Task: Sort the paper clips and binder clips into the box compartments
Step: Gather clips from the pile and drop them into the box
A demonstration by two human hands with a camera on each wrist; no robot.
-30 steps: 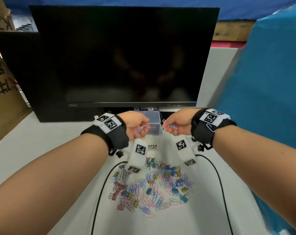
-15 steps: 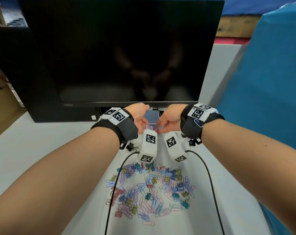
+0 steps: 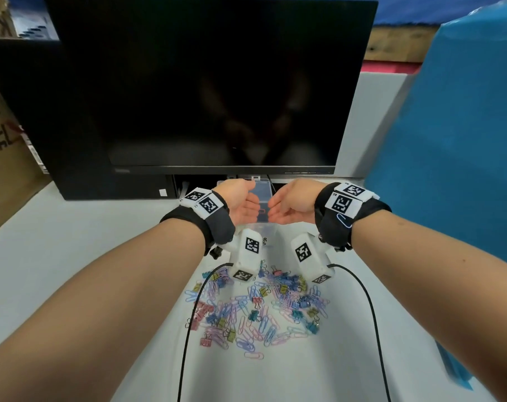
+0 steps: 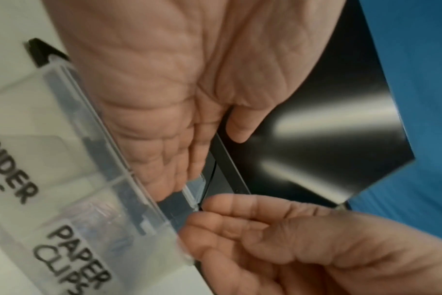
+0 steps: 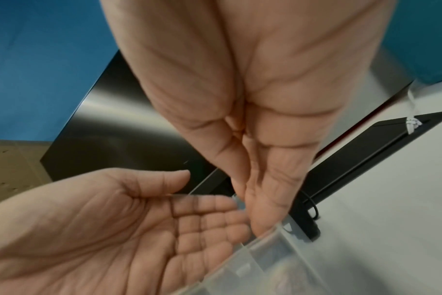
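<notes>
Both hands hover palms-up over the clear box [image 3: 261, 204] at frame centre, left hand [image 3: 240, 203] then right hand [image 3: 290, 206], fingers relaxed and holding nothing. Mixed paper clips and binder clips [image 3: 258, 309] lie on the tabletop [image 3: 72, 256] lower in the frame, behind both wrists, about equally near either hand.

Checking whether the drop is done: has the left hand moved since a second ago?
Yes. The left hand moved forward over the clear box, toward the monitor, now open.

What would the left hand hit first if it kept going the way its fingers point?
Probably the black monitor: the left hand points over the clear box toward its lower edge, though depth is unclear.
</notes>
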